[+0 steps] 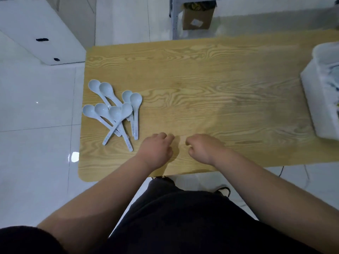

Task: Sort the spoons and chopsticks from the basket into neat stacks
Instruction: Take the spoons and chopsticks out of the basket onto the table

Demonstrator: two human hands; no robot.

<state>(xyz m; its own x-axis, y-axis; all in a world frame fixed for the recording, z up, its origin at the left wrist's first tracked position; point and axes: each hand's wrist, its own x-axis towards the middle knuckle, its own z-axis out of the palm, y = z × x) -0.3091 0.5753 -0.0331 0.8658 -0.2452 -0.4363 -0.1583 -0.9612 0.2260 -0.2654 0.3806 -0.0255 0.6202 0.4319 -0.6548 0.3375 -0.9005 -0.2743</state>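
Note:
Several pale blue soup spoons (115, 110) lie in a loose, crossed heap at the left end of the wooden table (201, 79). A white basket (322, 99) stands at the table's right edge, partly cut off; its contents are blurred. My left hand (157, 150) rests near the front edge, just right of the spoon handles, fingers curled with nothing in them. My right hand (203, 148) sits a short gap to its right, fingers also curled and empty. No chopsticks are visible on the table.
White tiled floor surrounds the table. A white box (40, 32) stands at the far left. A cardboard box (197, 17) sits under a metal shelf frame beyond the table's far edge. My dark clothing fills the bottom of the view.

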